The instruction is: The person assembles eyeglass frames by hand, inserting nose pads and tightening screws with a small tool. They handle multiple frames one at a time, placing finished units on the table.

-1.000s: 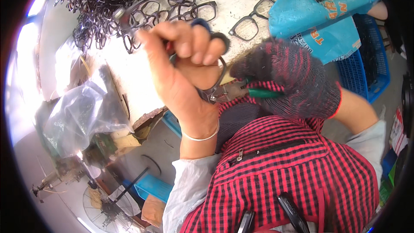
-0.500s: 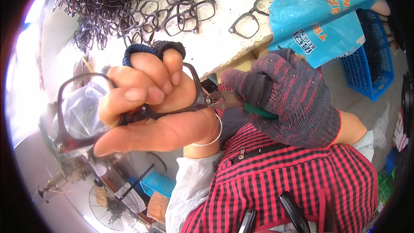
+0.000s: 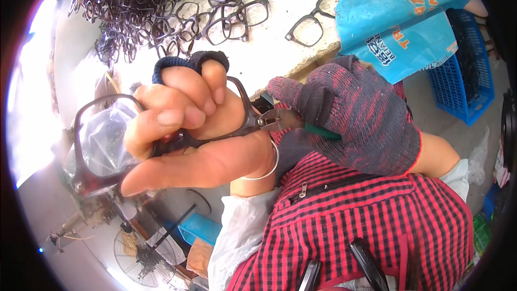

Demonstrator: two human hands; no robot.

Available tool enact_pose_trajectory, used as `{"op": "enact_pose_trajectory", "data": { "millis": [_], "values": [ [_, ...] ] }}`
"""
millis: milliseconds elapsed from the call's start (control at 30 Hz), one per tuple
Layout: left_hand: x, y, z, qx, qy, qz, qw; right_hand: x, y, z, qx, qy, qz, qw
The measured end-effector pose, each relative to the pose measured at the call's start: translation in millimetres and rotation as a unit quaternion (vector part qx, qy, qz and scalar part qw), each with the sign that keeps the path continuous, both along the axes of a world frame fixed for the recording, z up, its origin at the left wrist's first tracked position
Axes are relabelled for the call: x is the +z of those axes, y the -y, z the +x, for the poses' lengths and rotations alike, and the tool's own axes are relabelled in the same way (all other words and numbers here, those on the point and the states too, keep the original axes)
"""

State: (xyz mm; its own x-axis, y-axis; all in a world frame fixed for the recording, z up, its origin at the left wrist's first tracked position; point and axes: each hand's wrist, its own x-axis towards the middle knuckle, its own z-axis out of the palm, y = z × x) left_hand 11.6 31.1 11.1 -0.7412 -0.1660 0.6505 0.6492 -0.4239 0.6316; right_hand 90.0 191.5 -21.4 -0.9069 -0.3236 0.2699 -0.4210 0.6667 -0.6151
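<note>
The spectacle frame (image 3: pixel 249 109) looks glossy plastic, the plier head (image 3: pixel 281 120) metal, the glove (image 3: pixel 363 116) rough knit.

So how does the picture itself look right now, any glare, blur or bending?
Head view: glare burns out the left side and whitens much of the table; head view: the fisheye warps the outer parts inside a curved black border; head view: the left hand and the glasses it holds look fairly sharp, the fan softer.
</note>
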Motion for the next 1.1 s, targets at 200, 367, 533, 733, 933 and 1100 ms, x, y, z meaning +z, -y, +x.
{"op": "enact_pose_trajectory", "data": {
  "millis": [200,367,533,733,933,1100],
  "values": [
    [-7,0,0,-0.017,0.030,0.011,0.999,4,-5,-3,-0.002,-0.003,0.000,1.000],
    [-11,-4,-3,-0.038,0.059,0.044,0.997,9,-9,-6,-0.011,-0.037,0.025,0.999],
    [-16,-7,2,-0.024,0.078,0.041,0.996,11,-13,-6,0.001,0.010,-0.004,1.000],
    [-29,-5,-4,0.020,0.132,-0.135,0.982,17,-32,-16,0.035,0.228,-0.078,0.970],
    [-11,46,-18,0.164,-0.375,-0.614,0.675,39,-83,-33,0.233,0.513,-0.201,0.801],
    [-13,38,-18,-0.089,0.153,-0.289,0.941,15,-58,-22,0.125,0.431,-0.484,0.751]
  ]
}}
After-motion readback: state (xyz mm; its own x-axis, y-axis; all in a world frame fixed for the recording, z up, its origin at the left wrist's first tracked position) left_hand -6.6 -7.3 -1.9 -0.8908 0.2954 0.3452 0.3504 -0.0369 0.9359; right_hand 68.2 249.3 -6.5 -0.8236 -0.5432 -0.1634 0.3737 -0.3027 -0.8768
